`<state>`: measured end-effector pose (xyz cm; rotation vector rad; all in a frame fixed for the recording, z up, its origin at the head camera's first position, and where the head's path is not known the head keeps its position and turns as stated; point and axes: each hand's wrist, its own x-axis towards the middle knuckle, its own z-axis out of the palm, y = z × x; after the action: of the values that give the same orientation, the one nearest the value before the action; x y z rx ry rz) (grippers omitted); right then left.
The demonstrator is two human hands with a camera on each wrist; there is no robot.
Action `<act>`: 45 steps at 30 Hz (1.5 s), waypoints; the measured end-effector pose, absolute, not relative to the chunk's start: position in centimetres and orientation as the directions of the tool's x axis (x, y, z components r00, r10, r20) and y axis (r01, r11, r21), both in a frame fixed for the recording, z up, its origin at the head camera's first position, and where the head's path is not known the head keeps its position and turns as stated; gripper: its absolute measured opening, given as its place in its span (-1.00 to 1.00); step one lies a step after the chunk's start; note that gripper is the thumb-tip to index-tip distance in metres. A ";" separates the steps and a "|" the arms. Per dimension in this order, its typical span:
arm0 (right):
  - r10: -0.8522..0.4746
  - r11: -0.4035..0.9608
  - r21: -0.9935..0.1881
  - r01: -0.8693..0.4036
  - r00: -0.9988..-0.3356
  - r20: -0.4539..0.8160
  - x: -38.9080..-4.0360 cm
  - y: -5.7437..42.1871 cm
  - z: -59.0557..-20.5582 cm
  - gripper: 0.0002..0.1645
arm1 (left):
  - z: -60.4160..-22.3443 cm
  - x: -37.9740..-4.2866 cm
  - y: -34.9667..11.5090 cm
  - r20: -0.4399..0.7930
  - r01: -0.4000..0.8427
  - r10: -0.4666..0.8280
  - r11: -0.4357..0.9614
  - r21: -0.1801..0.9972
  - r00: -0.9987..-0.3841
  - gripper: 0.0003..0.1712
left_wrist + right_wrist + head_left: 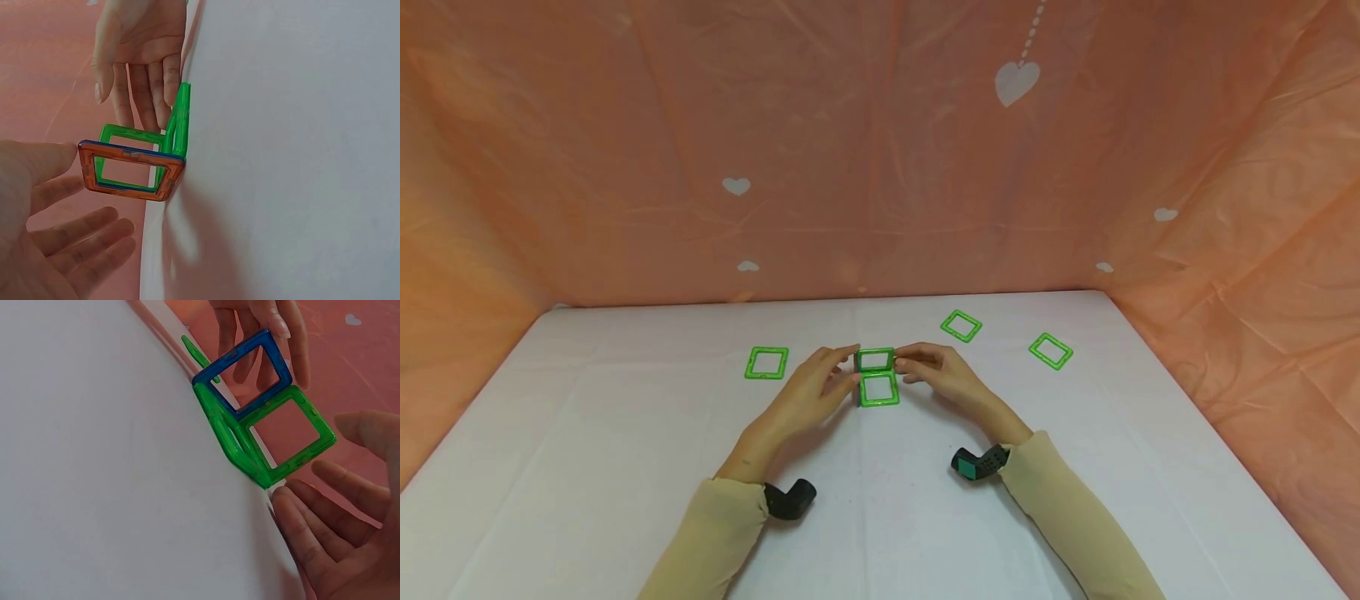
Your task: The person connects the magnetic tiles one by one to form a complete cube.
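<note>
In the middle of the table, a green square frame tile (pixel 880 403) lies flat. A second green square tile (pixel 317 412) stands upright along its far edge. On the left side stands another square tile, orange in the left wrist view (pixel 125 152) and blue in the right wrist view (pixel 232 357). My left hand (pixel 814 389) is beside that tile, one fingertip at its upper corner, the other fingers loosely spread. To the right of the upright green tile is my right hand (pixel 947 375), its fingers relaxed and a little apart from the tile in the right wrist view.
One loose green tile (pixel 767 350) lies left of my left hand. Two more, a nearer-centre green tile (pixel 970 317) and a far-right green tile (pixel 1058 342), lie at the back right. Orange cloth (pixel 880 167) with hearts hangs behind the white table (pixel 625 458).
</note>
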<state>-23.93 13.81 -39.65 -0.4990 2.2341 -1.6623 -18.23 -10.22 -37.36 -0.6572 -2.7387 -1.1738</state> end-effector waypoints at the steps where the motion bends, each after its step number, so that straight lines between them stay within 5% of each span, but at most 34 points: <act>1: -0.446 0.274 -0.957 -0.095 -0.894 -0.039 -24.0 13.8 -39.6 -0.59 | -37.4 -18.2 -10.2 0.244 0.421 0.353 0.614 0.668 -0.903 -0.46; 20: -0.156 0.273 -0.952 -0.141 -0.983 0.101 -25.8 15.6 -39.8 -0.60 | -37.7 -18.4 -9.8 0.268 0.443 0.364 0.588 0.676 -0.892 -0.49; 32: -0.002 0.263 -0.947 -0.185 -0.982 0.191 -27.0 16.8 -40.0 -0.70 | -37.9 -18.5 -9.8 0.284 0.466 0.384 0.558 0.687 -0.879 -0.51; 37: 0.008 0.322 -0.936 -0.145 -0.988 0.155 -27.2 17.0 -39.6 -0.65 | -38.5 -18.6 -10.0 0.314 0.491 0.394 0.516 0.702 -0.864 -0.48; 45: -0.036 0.506 -0.846 -0.167 -0.984 0.173 -28.3 17.6 -39.4 -0.50 | -38.2 -18.5 -9.7 0.203 0.386 0.363 0.554 0.738 -0.909 -0.47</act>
<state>-28.30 17.58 -39.44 -0.1918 2.8398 -1.6190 -18.46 -9.69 -38.21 -0.6622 -2.7453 -1.3136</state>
